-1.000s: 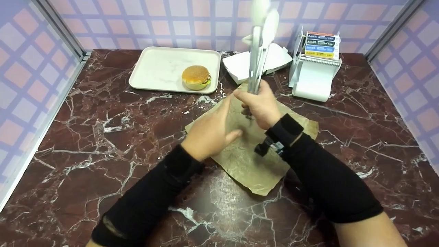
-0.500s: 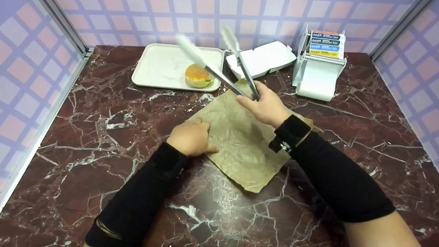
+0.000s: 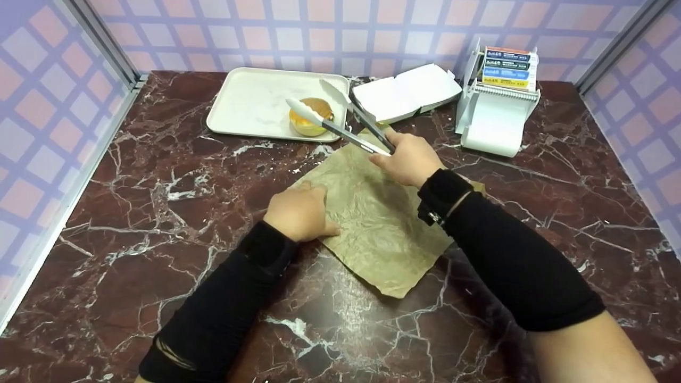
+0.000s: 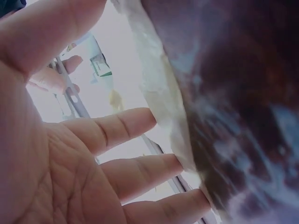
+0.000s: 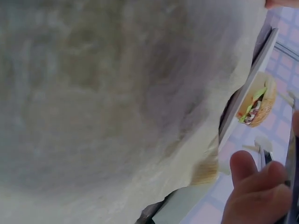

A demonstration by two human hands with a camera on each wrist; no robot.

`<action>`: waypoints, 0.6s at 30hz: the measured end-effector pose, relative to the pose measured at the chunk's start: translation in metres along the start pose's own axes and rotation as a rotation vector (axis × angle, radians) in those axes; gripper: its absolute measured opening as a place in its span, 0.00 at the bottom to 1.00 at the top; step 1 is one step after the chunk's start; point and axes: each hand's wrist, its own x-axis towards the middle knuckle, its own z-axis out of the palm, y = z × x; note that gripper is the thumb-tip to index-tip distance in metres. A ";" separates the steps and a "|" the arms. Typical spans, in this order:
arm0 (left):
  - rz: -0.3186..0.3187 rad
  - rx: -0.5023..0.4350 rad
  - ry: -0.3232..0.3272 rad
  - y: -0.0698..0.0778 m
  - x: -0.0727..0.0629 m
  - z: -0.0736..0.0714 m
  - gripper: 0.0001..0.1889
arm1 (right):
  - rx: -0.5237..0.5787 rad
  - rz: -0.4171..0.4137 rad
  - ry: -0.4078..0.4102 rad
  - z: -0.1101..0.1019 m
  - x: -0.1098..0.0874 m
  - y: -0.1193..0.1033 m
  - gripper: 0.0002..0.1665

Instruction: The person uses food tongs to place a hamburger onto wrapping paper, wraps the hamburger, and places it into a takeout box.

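My right hand (image 3: 412, 159) grips a pair of metal tongs (image 3: 354, 137), whose pale tips are spread around a hamburger (image 3: 303, 129) in the head view. The burger sits at the right end of a cream tray (image 3: 250, 101); the right wrist view shows lettuce and filling under its seeded bun (image 5: 267, 105). A sheet of brown paper (image 3: 380, 223) lies flat on the table in front of me, slightly creased. My left hand (image 3: 298, 213) rests at the paper's left edge. In the left wrist view its fingers (image 4: 140, 175) are straight, tips right at that edge.
An opened white paper box (image 3: 407, 93) stands right of the tray. Farther right is a white label dispenser (image 3: 495, 114) with several coloured rolls. Checkered panels (image 3: 367, 37) enclose the dark marbled table (image 3: 170, 255) at the back and sides.
My left hand has moved left and down from mid-paper to its left edge. My right hand has lowered the tongs from upright toward the tray, their arms spread apart, tips now at the burger.
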 end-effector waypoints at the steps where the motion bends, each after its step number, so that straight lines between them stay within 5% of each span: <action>1: -0.002 0.001 0.003 0.001 0.000 0.000 0.47 | -0.006 0.002 -0.007 0.001 0.001 0.001 0.20; 18: -0.003 0.017 -0.001 0.003 0.000 0.000 0.48 | -0.094 -0.010 -0.053 0.009 0.008 0.000 0.22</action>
